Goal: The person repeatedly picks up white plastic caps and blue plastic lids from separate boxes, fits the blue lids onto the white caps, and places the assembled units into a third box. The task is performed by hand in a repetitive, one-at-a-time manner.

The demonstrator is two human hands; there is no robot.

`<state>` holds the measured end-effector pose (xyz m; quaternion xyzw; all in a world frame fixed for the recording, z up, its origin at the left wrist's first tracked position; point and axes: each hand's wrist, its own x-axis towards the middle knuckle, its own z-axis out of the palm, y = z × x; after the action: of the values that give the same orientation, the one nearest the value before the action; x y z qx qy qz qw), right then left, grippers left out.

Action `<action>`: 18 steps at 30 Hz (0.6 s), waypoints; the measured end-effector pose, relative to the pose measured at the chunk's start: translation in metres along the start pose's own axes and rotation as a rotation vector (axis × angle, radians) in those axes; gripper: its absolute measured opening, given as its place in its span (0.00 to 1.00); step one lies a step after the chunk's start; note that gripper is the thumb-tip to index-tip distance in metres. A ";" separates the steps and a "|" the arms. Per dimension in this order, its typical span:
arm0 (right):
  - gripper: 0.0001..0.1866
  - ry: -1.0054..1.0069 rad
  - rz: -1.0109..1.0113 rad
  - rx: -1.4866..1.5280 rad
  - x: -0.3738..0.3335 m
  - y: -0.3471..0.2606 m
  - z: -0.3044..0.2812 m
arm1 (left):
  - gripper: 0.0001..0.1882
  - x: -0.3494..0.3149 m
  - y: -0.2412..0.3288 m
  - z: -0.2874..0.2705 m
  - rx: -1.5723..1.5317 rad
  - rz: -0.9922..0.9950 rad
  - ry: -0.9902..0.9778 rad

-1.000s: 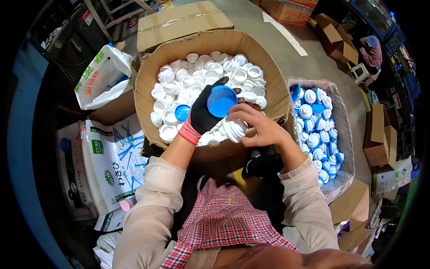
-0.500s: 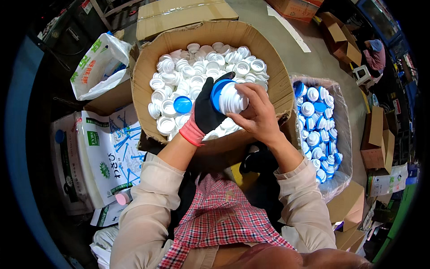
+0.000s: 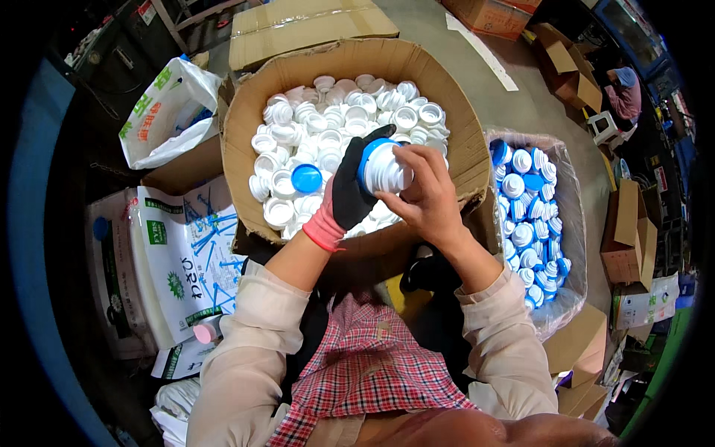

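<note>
Both hands [image 3: 436, 203] grip a stepped white piece [image 3: 386, 171] against a blue cap [image 3: 364, 159] above a carton [image 3: 244, 123].

A carton [image 3: 460, 119] and a lined box [image 3: 570, 201] of plastic parts [image 3: 330, 139] suggest a workshop.

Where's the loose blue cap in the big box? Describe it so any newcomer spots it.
Find the big open cardboard box, upper centre of the view. Inside, left of the gloved left hand, lies a round blue cap. It alone is blue among the white pieces.
</note>
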<state>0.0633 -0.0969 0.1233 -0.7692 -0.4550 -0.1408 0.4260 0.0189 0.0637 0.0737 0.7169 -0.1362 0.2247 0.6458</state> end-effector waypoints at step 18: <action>0.44 -0.205 0.546 0.800 0.002 0.024 -0.008 | 0.33 0.008 0.015 -0.001 -0.804 -0.356 -0.026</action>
<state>0.0856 -0.1078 0.1166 -0.6463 -0.2947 0.2382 0.6624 0.0180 0.0631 0.0906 0.4235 -0.0952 0.0301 0.9004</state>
